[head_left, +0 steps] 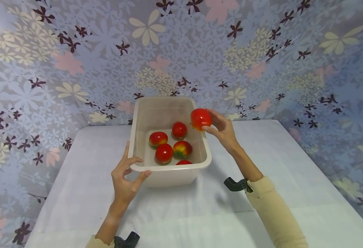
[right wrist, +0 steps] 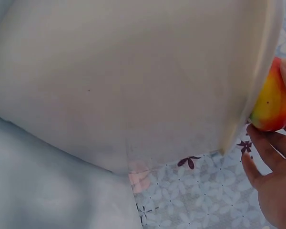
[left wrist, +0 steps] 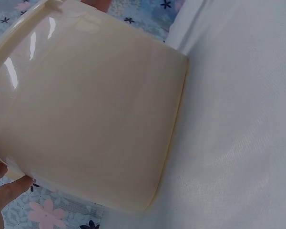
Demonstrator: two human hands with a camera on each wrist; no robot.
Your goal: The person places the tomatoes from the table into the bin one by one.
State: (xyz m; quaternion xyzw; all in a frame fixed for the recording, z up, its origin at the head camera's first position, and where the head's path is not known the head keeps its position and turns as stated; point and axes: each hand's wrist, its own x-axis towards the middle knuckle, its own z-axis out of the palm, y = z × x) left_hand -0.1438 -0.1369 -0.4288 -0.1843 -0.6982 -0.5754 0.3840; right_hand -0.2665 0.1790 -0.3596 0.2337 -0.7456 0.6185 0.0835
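Note:
A cream plastic bin point(head_left: 170, 168) stands on the white table, with several glossy red fruits inside. One of these fruits point(head_left: 183, 149) shows yellow and green patches; another point(head_left: 184, 162) is partly hidden by the near rim. At the near left corner my left hand point(head_left: 124, 179) pinches the rim, its thumb outside the front wall and a finger over the edge. My right hand point(head_left: 221, 129) holds a red-and-yellow fruit point(head_left: 201, 119) between thumb and fingers, above the bin's right rim. In the right wrist view, that fruit point(right wrist: 271, 102) appears beside the rim.
White cloth covers the table point(head_left: 262, 155). Floral fabric walls point(head_left: 181, 51) rise behind it and on both sides. Each wrist carries a black strap mount point(head_left: 235, 185).

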